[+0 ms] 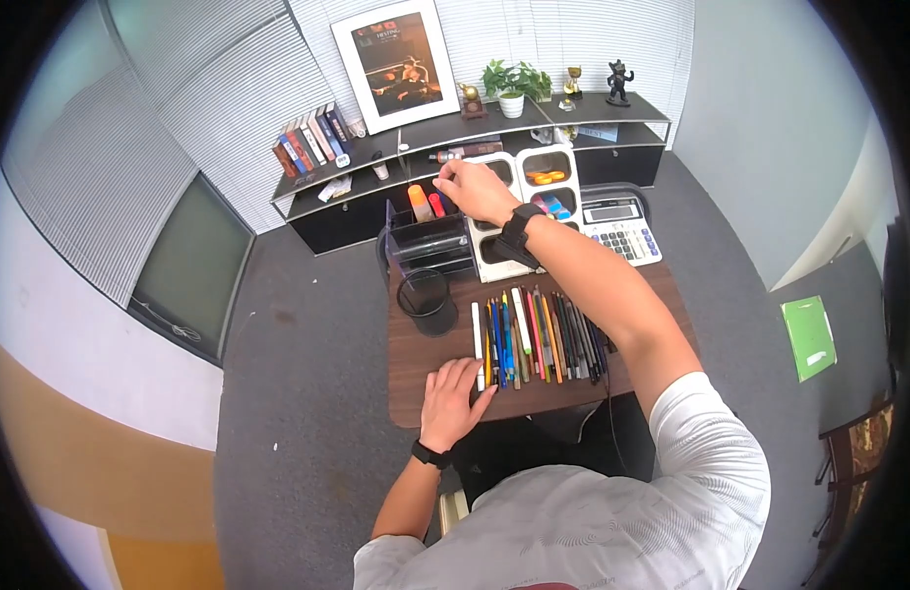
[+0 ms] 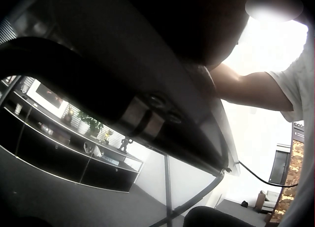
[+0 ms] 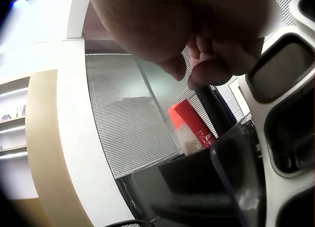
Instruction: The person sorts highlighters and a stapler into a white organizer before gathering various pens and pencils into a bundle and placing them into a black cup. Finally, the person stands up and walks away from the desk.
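My right hand (image 1: 478,192) reaches over the back compartment of the dark desk organizer (image 1: 430,241). In the right wrist view its thumb and curled fingers pinch the top of a dark, pen-like stick (image 3: 216,109), which stands in the organizer; its exact kind does not show. Beside the stick are a red-capped tube (image 3: 195,121) and an orange-topped glue bottle (image 1: 419,203). My left hand (image 1: 452,401) lies spread on the table's front left edge, fingertips right at a white marker (image 1: 477,339). A row of pencils and pens (image 1: 544,334) lies to its right.
A black mesh pen cup (image 1: 427,305) stands at the table's left. White trays (image 1: 494,264) hold orange tape rolls (image 1: 546,178) and blue items. A calculator (image 1: 624,239) sits back right. Beyond is a low shelf (image 1: 376,162) with books, a framed poster and a plant.
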The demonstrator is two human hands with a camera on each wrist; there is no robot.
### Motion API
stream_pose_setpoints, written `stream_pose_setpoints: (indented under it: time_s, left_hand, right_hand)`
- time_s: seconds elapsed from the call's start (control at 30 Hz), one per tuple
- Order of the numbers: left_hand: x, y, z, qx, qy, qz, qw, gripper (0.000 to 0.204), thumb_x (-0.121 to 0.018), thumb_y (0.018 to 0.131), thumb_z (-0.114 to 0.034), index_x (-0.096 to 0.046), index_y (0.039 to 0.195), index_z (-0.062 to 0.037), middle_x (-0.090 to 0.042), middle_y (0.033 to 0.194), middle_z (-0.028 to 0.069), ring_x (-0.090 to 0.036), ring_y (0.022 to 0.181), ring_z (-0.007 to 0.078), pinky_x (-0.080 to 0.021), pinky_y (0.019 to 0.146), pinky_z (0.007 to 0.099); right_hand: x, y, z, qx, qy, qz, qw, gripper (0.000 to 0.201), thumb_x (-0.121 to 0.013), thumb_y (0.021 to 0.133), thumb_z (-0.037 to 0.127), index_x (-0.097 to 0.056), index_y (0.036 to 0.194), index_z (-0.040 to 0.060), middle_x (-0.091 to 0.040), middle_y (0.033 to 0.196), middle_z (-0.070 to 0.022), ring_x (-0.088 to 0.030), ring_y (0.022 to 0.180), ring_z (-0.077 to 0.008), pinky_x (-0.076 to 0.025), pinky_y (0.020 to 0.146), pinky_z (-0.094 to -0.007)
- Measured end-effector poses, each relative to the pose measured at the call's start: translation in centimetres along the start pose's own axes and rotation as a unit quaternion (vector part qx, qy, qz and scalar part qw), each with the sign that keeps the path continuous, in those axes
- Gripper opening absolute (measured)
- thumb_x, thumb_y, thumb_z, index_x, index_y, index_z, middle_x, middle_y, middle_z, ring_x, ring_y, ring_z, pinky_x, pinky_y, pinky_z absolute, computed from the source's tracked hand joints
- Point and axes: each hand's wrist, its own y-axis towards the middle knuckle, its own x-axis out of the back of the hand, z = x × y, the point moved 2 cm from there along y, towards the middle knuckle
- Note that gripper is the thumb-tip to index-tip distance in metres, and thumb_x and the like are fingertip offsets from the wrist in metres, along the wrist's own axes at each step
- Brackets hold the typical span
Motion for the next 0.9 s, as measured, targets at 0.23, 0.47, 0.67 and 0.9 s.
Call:
stream_pose_setpoints:
  time_s: [0.23, 0.47, 0.67, 0.9]
  left_hand:
    - [0.2, 0.1, -0.2, 0.0, 0.004, 0.0, 1.0, 0.047, -0.077, 0.095, -0.032, -0.065, 0.132, -0.0059, -0.065, 0.133, 0.0114, -0.058, 0.126, 0.0326, -0.043, 0.103, 0.0446]
    - [-0.3, 0.0, 0.1, -0.001, 0.015, -0.008, 1.0, 0.049, -0.076, 0.095, -0.035, -0.066, 0.131, -0.005, -0.066, 0.133, 0.0106, -0.058, 0.127, 0.0307, -0.043, 0.102, 0.0433]
    - [-0.2, 0.2, 0.0, 0.003, 0.014, 0.0, 1.0, 0.049, -0.077, 0.094, -0.033, -0.065, 0.132, -0.0046, -0.066, 0.133, 0.0108, -0.058, 0.126, 0.0315, -0.043, 0.101, 0.0435]
    - [-0.4, 0.1, 0.1, 0.003, 0.009, -0.005, 1.0, 0.049, -0.078, 0.093, -0.032, -0.065, 0.132, -0.0049, -0.067, 0.133, 0.011, -0.058, 0.127, 0.0316, -0.043, 0.102, 0.0433]
  right_hand:
    - [1.7, -1.6, -0.4, -0.002, 0.008, 0.014, 1.0, 0.029, -0.067, 0.102, 0.029, -0.071, 0.114, 0.0027, -0.076, 0.097, -0.0235, -0.072, 0.1, -0.0431, -0.055, 0.091, -0.0499]
    - [4.4, -3.5, -2.2, -0.021, 0.037, -0.007, 0.999, 0.029, -0.066, 0.102, 0.028, -0.073, 0.115, 0.0034, -0.078, 0.098, -0.019, -0.075, 0.092, -0.0363, -0.057, 0.085, -0.0439]
    - [7.0, -5.6, -2.9, -0.01, 0.051, -0.014, 0.999, 0.027, -0.064, 0.107, 0.029, -0.071, 0.116, 0.0043, -0.069, 0.078, -0.0016, -0.062, 0.068, -0.0093, -0.049, 0.063, -0.0295]
    - [9.2, -7.7, -2.9, -0.044, 0.07, -0.005, 0.997, 0.029, -0.063, 0.109, 0.03, -0.07, 0.119, 0.0035, -0.064, 0.079, 0.0019, -0.058, 0.068, -0.0061, -0.05, 0.063, -0.0245]
